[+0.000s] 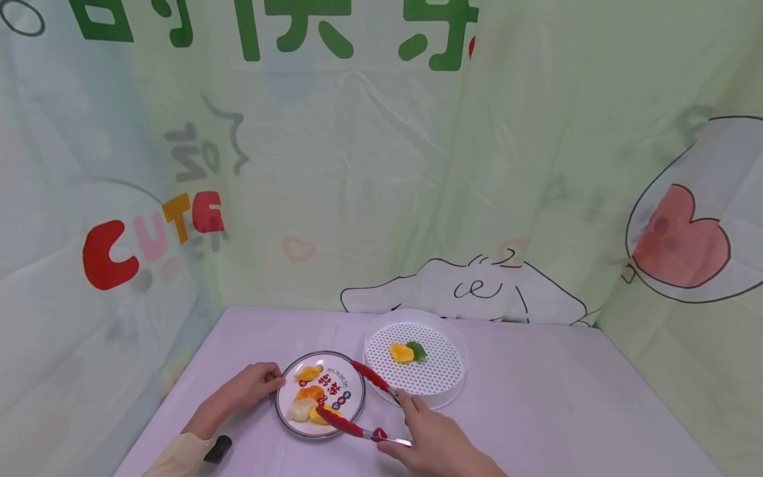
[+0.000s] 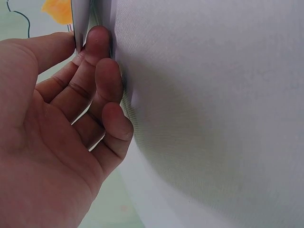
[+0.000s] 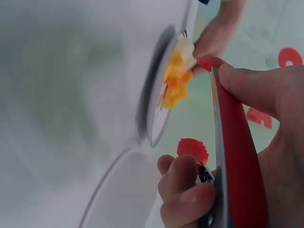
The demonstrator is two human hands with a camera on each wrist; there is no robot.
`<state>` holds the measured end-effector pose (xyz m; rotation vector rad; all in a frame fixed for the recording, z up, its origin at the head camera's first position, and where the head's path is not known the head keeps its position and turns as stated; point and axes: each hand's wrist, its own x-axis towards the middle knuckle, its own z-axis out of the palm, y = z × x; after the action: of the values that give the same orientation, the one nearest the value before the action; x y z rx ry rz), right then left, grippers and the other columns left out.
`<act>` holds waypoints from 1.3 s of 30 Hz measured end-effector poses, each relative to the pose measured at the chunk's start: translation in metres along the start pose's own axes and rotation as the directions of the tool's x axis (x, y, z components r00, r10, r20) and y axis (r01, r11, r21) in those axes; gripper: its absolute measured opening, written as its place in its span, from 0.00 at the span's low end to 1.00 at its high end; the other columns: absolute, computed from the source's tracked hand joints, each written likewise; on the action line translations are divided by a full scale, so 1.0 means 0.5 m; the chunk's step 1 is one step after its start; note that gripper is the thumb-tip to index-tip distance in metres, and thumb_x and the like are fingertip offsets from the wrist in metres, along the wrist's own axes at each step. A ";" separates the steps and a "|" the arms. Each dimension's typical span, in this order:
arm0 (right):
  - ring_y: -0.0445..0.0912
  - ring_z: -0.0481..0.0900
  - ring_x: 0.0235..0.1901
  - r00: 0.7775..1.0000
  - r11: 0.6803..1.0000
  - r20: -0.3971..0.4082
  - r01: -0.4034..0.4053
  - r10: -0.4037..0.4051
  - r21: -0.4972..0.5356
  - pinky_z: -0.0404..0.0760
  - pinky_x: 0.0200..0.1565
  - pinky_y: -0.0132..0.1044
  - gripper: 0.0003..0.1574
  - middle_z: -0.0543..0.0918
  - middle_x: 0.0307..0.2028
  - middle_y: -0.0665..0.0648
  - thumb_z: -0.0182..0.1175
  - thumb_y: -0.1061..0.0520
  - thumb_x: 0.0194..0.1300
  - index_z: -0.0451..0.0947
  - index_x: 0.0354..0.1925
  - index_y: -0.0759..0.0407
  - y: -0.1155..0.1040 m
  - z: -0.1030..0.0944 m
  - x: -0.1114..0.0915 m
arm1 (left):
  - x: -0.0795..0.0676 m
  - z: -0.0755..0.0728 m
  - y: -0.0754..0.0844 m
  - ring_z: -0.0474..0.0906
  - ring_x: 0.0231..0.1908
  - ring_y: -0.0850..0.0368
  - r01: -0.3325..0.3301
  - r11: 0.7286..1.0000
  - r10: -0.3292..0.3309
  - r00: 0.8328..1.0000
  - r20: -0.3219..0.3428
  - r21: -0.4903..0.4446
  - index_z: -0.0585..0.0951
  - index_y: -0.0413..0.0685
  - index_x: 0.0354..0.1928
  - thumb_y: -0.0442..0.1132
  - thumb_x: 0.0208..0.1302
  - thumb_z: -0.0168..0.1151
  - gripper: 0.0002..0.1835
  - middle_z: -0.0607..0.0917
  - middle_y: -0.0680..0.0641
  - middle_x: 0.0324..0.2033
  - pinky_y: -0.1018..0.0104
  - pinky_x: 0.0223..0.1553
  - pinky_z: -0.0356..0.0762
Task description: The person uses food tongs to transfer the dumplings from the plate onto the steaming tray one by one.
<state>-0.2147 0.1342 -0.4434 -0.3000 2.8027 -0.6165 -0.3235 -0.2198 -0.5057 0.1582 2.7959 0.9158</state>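
My left hand (image 1: 255, 385) pinches the left rim of a round white plate (image 1: 324, 360) between thumb and fingers; the left wrist view shows the rim edge-on at the thumb tip. On the plate lie an orange dumpling (image 1: 310, 393), a white dumpling (image 1: 301, 409) and two yellow dumplings, one (image 1: 308, 373) near the back. My right hand (image 1: 438, 437) grips metal tongs (image 3: 240, 156) with red tips, their arms spread wide over the plate. One red tip (image 1: 334, 419) overlaps the front yellow dumpling; the other (image 1: 366, 373) reaches the plate's right rim.
A round white tray with a perforated base (image 1: 444, 371) stands right behind the plate, holding a yellow piece (image 1: 401, 352) and a green piece (image 1: 418, 351). The lilac tabletop (image 1: 536, 397) meets printed curtains (image 1: 381, 165) at the back and sides.
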 end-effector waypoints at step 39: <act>0.40 0.73 0.30 0.995 0.994 -0.003 0.102 -0.102 0.031 0.78 0.33 0.35 0.37 0.80 0.33 0.47 0.69 0.37 0.58 0.78 0.61 0.52 -0.029 0.005 -0.004 | 0.007 0.005 -0.009 0.73 0.30 0.58 0.001 1.000 -0.001 1.000 -0.003 -0.001 0.81 0.47 0.38 0.43 0.69 0.63 0.06 0.80 0.52 0.27 0.65 0.35 0.73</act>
<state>-0.2099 0.1208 -0.4387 -0.4396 2.7896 -0.6824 -0.3263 -0.2212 -0.5108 0.1553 2.7985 0.9179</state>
